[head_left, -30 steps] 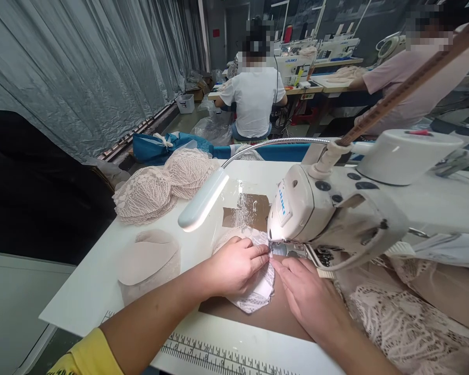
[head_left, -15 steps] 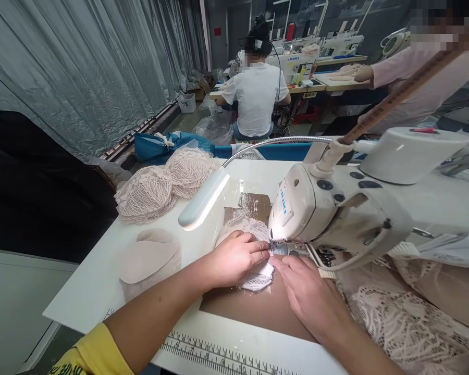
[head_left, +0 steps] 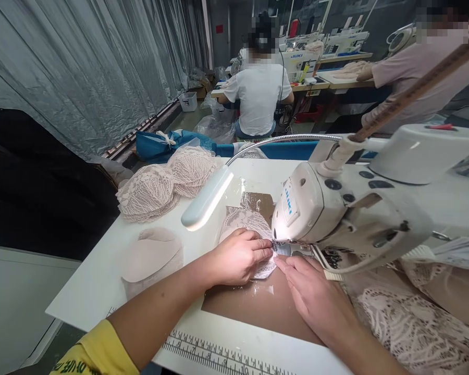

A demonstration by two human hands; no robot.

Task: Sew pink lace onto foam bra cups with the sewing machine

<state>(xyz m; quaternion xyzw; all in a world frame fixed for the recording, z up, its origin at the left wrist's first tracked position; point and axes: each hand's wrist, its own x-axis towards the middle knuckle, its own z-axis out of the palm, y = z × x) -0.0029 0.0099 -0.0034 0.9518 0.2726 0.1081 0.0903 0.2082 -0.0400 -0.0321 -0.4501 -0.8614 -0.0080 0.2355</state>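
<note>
A pale pink lace bra cup (head_left: 244,221) lies at the needle end of the white sewing machine (head_left: 300,208). My left hand (head_left: 238,255) is closed over it, fingers together and pressing the fabric close beside the needle. On the near right side, my right hand (head_left: 307,284) has its fingertips closed on the cup's edge. The hands hide part of the cup, and the stitching point is too small to make out. Beneath both hands is a brown sheet (head_left: 254,312) on the white table (head_left: 203,338).
Stacked lace cups (head_left: 146,192) lie at the far left, with smooth beige cup pieces (head_left: 152,258) nearer. A lit lamp (head_left: 207,200) reaches over the table. Lace fabric (head_left: 406,317) heaps at the right. Two people work beyond, one in a white shirt (head_left: 258,96).
The lace cup has slid away from me under the machine, its near edge now farther from the table's front. Both hands keep nearly the same place. The view has shifted slightly.
</note>
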